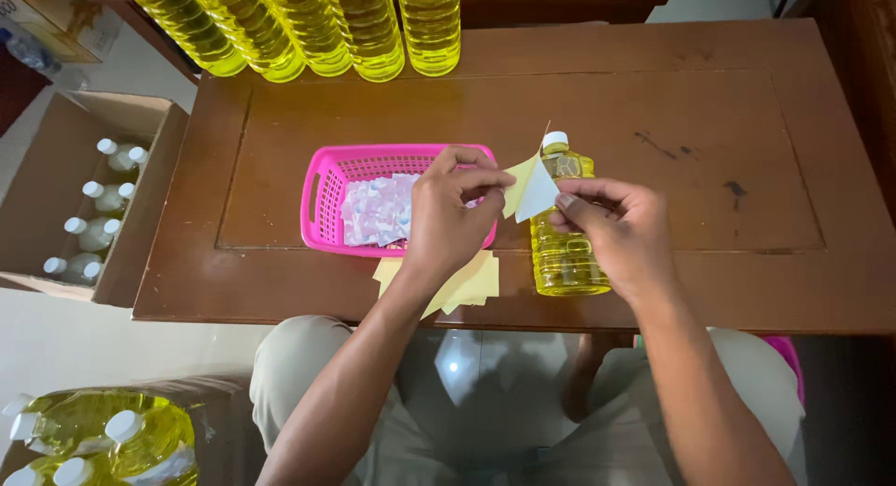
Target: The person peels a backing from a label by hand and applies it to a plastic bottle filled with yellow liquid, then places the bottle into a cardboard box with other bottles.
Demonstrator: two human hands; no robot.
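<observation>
Two hands, left hand (pixel 453 211) and right hand (pixel 621 226), pinched shut on one thin, limp, light sticker sheet (pixel 529 189), best gripped at its edges, held before the yellow oil bottle (pixel 563 248), right of the pink basket (pixel 322 201).

I see a yellow-and-white sticker (pixel 530 189), a yellow bottle (pixel 565 248) with white cap, a pink basket (pixel 322 201), and a brown worktop (pixel 523 103).

Both hands hold a small paper label (pixel 530 189) over the table (pixel 747 290), left hand (pixel 453 215) & right hand (pixel 616 225) pinching it at opposite sides. Behind it an oil bottle (pixel 565 253) w/ white cap stands upright. Pink basket (pixel 327 206) w/ paper slips sits just left; yellow sheets (pixel 471 282) lie near the table edge. More bottles (pixel 308 24) line the far side.
</observation>
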